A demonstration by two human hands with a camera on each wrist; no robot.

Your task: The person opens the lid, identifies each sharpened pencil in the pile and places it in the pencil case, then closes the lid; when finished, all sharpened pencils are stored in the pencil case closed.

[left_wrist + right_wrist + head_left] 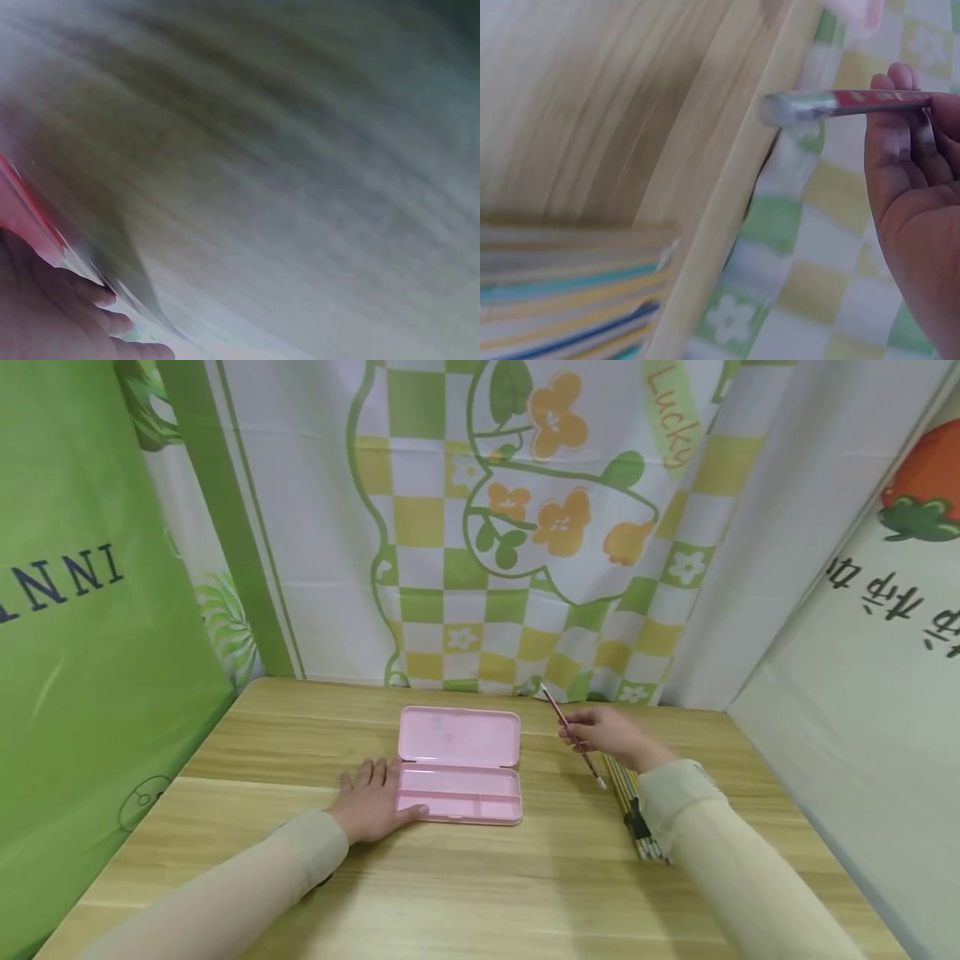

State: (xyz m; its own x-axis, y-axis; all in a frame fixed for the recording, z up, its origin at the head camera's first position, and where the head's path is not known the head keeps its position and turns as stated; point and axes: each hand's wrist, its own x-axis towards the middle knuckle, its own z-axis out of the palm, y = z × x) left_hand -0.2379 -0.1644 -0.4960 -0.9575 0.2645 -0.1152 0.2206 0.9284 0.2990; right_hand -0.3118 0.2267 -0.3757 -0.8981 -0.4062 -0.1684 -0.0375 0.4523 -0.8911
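Observation:
A pink pencil case [459,737] lies with its lid raised, showing divided compartments in its lower half. My left hand [372,806] rests on the table at the case's left side, fingers spread and thumb over its front left corner. In the left wrist view, that hand [52,315] shows only in the lower corner, beside the pink edge. My right hand [609,732] pinches a dark red pencil [556,707] above the table, its eraser end towards me. The right wrist view shows the pencil [874,99] between thumb and fingers.
A bundle of pencils [619,781] with a dark band lies partly under my right forearm. Wood-grain table [480,885] runs back to a checkered curtain [420,527]. Green fabric [75,693] hangs at left, pale printed fabric [862,710] at right.

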